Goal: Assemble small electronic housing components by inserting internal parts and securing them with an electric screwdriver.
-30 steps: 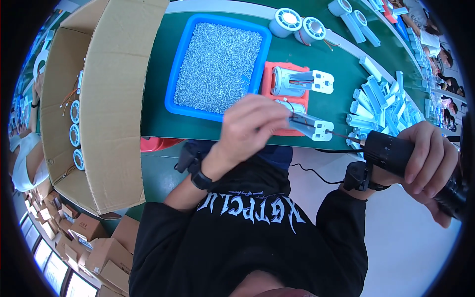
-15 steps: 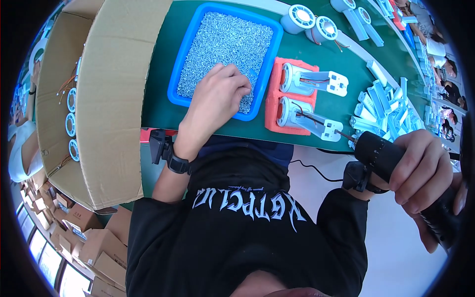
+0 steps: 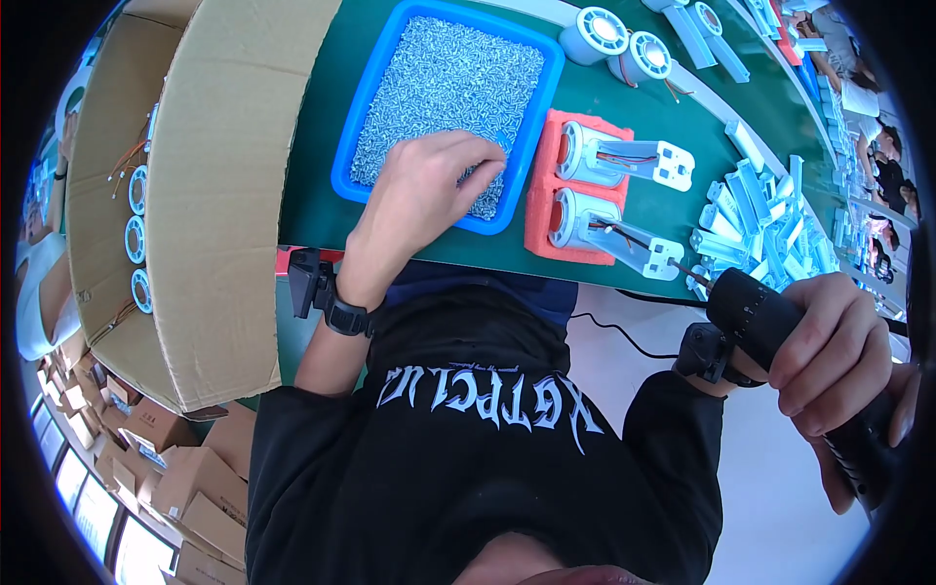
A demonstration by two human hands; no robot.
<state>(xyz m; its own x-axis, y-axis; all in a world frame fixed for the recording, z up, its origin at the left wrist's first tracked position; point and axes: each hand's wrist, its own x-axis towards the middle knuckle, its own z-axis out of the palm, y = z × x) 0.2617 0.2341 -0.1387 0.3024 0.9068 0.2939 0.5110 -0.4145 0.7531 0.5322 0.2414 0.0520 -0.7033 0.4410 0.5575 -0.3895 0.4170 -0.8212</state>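
My left hand hangs over the right side of a blue tray filled with small silvery screws. Its thumb and forefinger come together in a pinch; whatever is between them is too small to make out. In my right hand is a black electric screwdriver, gripped round its body. The bit points left, its tip close to the end plate of the nearer white bracket assembly; contact is unclear. That assembly and a second one, each a white cylinder with wires and an arm, lie in a red foam holder.
A tall cardboard box with white ringed parts inside stands at left. Two white motor cylinders sit at the back. Loose white brackets are piled at right. A black cable hangs below the table edge. Other people work farther off.
My left hand has shifted slightly, its thumb and forefinger now stretched toward the tray's right edge. The screwdriver has dropped a little lower. The whole view has shifted slightly.
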